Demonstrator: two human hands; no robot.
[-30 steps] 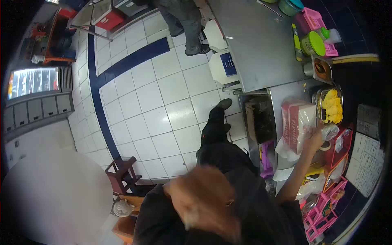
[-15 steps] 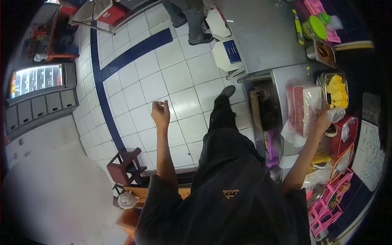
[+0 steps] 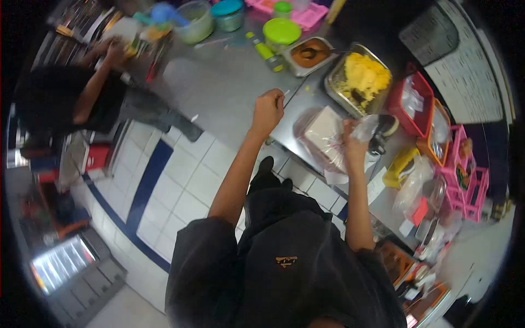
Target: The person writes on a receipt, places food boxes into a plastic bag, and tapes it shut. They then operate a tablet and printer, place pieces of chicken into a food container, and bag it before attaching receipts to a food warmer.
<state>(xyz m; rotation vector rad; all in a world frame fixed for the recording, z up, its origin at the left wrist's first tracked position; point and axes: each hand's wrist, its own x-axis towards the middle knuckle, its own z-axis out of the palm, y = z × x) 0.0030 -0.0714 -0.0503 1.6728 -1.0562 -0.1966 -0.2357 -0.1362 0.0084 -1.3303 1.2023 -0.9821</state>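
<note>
My left hand hovers over the near edge of the steel counter, its fingers curled, with a thin white sliver at the fingertips too small to name. My right hand is closed on a crumpled clear plastic bag. Just left of it, a plastic-wrapped pack of pale box shape lies on the counter. Beyond my right hand stands a metal tray of yellow shredded food. A smaller metal pan with brown sauce sits beside that tray.
A green-lidded tub and a teal-lidded tub stand at the back of the steel counter. Red and pink baskets line the right. Another person works at the far left.
My view has turned toward the counter. My left hand has moved from above the floor to the counter edge, still curled. My right hand stays by the wrapped pack with the plastic bag.
</note>
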